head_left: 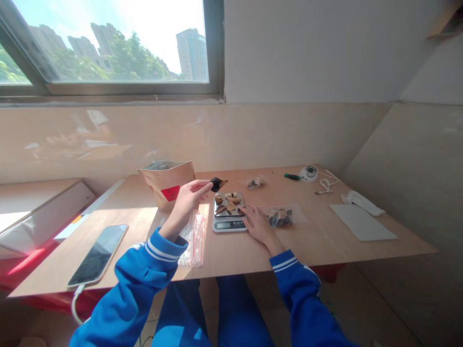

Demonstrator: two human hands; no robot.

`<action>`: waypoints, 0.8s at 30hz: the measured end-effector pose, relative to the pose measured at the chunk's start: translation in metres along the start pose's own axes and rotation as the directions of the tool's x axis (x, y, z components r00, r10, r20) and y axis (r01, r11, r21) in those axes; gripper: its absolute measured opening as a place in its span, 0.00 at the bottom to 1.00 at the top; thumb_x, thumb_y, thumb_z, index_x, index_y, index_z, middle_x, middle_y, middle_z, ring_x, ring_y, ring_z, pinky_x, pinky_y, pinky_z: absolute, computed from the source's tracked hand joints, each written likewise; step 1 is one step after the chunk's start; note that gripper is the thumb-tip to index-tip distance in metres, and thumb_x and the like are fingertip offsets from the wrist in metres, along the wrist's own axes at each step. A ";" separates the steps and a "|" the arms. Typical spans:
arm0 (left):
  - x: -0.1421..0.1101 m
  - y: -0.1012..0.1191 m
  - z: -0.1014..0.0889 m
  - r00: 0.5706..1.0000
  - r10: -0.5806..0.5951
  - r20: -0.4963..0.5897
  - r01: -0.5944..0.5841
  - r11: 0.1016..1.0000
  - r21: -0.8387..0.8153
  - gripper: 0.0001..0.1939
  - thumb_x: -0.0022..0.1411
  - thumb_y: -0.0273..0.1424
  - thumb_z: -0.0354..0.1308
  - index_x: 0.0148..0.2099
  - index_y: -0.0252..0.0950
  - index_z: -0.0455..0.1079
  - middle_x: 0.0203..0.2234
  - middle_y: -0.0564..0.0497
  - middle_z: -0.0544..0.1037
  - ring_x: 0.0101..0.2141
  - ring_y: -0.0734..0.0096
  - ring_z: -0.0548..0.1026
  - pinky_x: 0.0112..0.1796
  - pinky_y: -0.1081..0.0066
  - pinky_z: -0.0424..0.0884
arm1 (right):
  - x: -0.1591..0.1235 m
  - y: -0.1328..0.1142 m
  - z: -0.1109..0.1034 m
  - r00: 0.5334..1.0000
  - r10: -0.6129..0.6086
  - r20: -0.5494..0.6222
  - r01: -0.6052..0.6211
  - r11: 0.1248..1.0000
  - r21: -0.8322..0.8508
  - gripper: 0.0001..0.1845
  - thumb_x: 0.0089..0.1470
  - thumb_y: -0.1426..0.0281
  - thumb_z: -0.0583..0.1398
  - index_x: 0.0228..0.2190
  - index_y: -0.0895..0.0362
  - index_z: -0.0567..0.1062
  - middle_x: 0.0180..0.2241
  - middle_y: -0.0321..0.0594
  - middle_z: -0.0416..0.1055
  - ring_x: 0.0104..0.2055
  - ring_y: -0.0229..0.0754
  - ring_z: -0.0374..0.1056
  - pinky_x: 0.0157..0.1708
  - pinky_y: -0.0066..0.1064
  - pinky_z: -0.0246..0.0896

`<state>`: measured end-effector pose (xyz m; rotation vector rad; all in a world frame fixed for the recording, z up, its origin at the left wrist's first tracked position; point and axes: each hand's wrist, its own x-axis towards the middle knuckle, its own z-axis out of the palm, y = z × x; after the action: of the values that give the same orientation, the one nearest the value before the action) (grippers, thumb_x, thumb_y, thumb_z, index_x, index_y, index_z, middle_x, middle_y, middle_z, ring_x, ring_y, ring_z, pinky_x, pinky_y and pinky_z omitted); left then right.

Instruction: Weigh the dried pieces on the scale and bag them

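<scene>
left fingertips (207,185) pinch a dark dried piece (217,183), held in the air just above the scale tray (229,205). left hand (188,197) raised. right hand (256,221) flat, fingers loose, touching scale (229,224) edge, beside a clear bag (280,216). kraft pouch (167,184) behind.

Head camera looks forward and down over the table (325,241).

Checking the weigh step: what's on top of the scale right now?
On the scale, several tan and brown dried pieces lie on its metal platform. The right hand rests beside its display. The left hand holds a dark piece above it. The platform under the pieces is hidden.
</scene>
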<state>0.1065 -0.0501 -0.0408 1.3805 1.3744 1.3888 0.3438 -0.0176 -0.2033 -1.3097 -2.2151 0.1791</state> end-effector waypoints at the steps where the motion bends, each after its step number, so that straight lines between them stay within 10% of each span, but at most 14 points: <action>1: -0.001 -0.002 0.000 1.000 -0.012 0.010 0.012 1.000 -0.007 0.26 0.45 0.49 0.65 0.39 0.33 0.76 0.30 0.49 0.78 0.29 0.72 0.72 0.31 0.72 0.66 | 0.000 0.000 0.000 1.000 0.002 -0.002 -0.002 1.000 0.003 0.23 0.62 0.64 0.51 0.58 0.45 0.63 0.55 0.46 0.61 0.56 0.49 0.60 0.53 0.45 0.58; 17: -0.042 -0.063 0.018 0.958 -0.251 0.141 0.244 0.968 0.062 0.23 0.47 0.45 0.63 0.38 0.31 0.76 0.26 0.48 0.77 0.27 0.70 0.71 0.29 0.71 0.66 | 0.002 0.005 0.006 0.994 -0.039 -0.105 0.044 0.998 0.044 0.22 0.61 0.66 0.52 0.56 0.46 0.67 0.51 0.46 0.64 0.52 0.48 0.63 0.50 0.43 0.62; 24: -0.037 -0.085 0.029 0.980 -0.164 0.116 0.157 0.985 0.068 0.22 0.49 0.43 0.62 0.38 0.29 0.76 0.29 0.45 0.79 0.27 0.70 0.71 0.29 0.70 0.66 | 0.002 0.012 0.010 0.975 0.060 -0.215 -0.041 0.995 0.092 0.13 0.59 0.71 0.51 0.39 0.55 0.75 0.36 0.43 0.72 0.40 0.46 0.67 0.42 0.37 0.64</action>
<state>0.1255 -0.0664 -0.1349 1.3370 1.4223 1.1492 0.3470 -0.0082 -0.2160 -1.2747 -1.9701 0.1420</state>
